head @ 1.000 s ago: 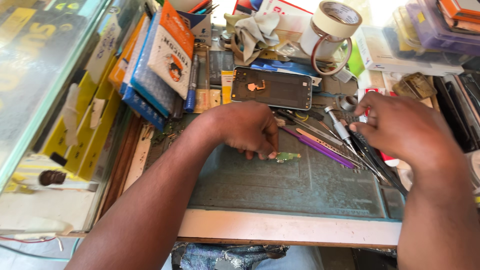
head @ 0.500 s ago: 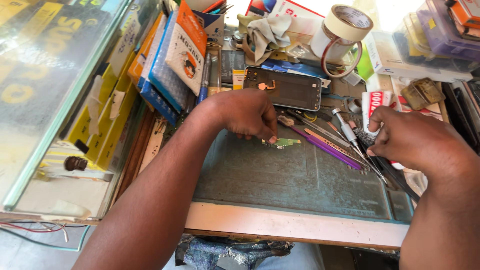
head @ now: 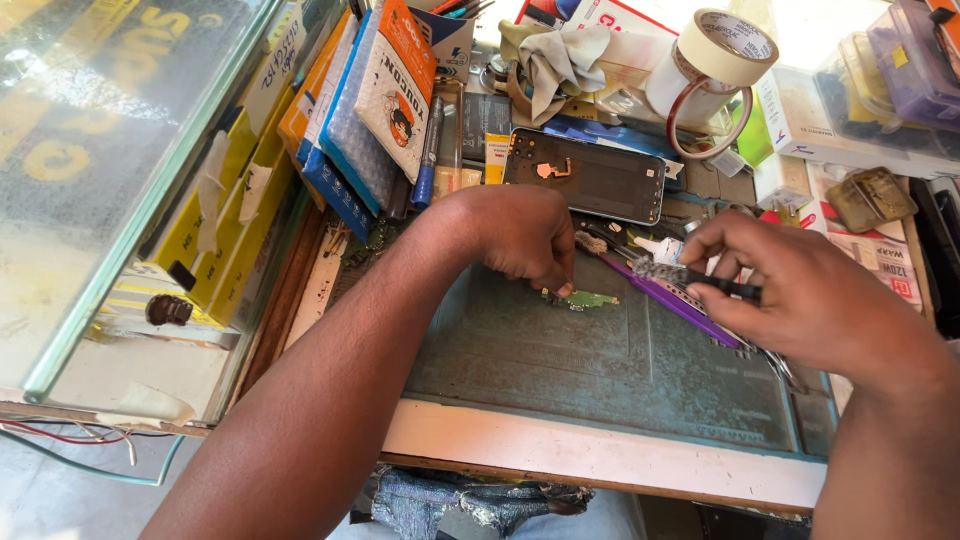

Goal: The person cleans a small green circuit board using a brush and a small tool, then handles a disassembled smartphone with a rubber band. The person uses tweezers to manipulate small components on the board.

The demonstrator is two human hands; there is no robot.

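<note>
Cluttered repair bench with a blue-green work mat point(head: 600, 370). Left hand point(head: 515, 235) presses curled fingertips on a small green circuit board point(head: 583, 298) lying on the mat's upper part. Right hand point(head: 810, 300), right of the board, pinches a dark-handled brush point(head: 690, 279).

The left hand point(head: 520, 235) covers one end of the small green circuit board point(head: 585, 298), so their contact cannot be judged. The right hand point(head: 810, 300) hides most of the black brush handle point(head: 725, 289) and the far end of the purple tool point(head: 670, 295). Both forearms run off the frame's lower edge. The tape roll point(head: 722, 50) is cropped by the top edge.
</note>
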